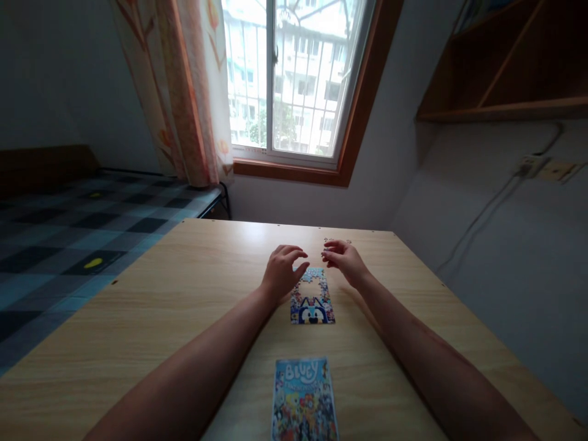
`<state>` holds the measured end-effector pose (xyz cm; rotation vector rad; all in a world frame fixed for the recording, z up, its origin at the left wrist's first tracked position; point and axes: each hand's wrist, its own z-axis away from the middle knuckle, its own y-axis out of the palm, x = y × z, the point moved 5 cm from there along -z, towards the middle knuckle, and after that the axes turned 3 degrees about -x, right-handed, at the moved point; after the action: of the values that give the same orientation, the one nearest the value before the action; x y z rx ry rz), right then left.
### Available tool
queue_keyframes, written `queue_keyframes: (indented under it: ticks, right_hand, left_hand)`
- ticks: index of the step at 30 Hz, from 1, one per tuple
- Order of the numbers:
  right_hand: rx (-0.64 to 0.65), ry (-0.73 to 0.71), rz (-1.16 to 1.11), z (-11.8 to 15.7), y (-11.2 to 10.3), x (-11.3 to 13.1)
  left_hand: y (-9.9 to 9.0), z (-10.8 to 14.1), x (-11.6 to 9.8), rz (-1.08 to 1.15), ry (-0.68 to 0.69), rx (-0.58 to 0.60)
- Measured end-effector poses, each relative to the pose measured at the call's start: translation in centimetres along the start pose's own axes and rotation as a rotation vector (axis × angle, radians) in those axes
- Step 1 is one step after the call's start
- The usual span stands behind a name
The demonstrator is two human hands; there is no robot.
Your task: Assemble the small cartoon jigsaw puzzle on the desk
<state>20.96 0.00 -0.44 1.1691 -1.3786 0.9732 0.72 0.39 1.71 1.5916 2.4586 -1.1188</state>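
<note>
A partly assembled jigsaw puzzle (313, 301) lies flat on the wooden table, with a blue cartoon dog's face along its near edge and a gap of bare wood in its middle. Over its upper left side hovers my left hand (282, 269), thumb and fingers curved apart with nothing between them. My right hand (345, 260) is above and right of the puzzle's far corner, fingertips pinched on a small puzzle piece (324, 252), mostly hidden by the fingers. Several loose pieces (331, 240) lie just beyond that hand.
Nearer to me, a colourful Bluey picture card or box (304, 398) lies on the table (193, 343). A bed with a checked cover (92, 223) stands at the left. The window (298, 79) and a curtain (184, 92) are ahead; a wooden shelf (505, 111) hangs at the right.
</note>
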Motion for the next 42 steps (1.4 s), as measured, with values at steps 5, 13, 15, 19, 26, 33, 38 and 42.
queue_keyframes:
  ticks: [5,13,15,19,26,33,38,42]
  right_hand:
    - [0.077,0.176,-0.094,1.2,1.6,-0.8]
    - [0.132,0.158,-0.021,1.6,1.7,-0.8]
    - [0.146,0.144,0.0,1.7,1.8,-0.6]
    - [0.153,0.139,0.024,1.7,1.9,-0.6]
    - [0.179,-0.038,0.212,1.6,1.6,-0.1]
    - [0.198,-0.581,0.635,2.8,2.0,2.3]
    - [0.276,-0.65,0.745,3.1,2.0,2.7]
    - [0.367,-0.558,0.848,2.5,1.0,2.5]
  left_hand:
    - [-0.1,0.1,-0.3,0.015,0.056,-0.009]
    - [-0.1,0.0,0.2,0.017,-0.013,0.003]
    - [0.0,0.0,0.1,0.019,-0.016,0.006]
    - [0.1,0.0,0.1,0.01,-0.024,0.025]
    - [0.3,0.0,-0.2,-0.008,-0.008,0.064]
    - [0.6,0.0,0.0,-0.003,-0.033,0.102]
    - [0.8,0.1,0.1,0.011,-0.014,0.125]
    - [1.3,0.3,1.1,-0.036,-0.1,0.187]
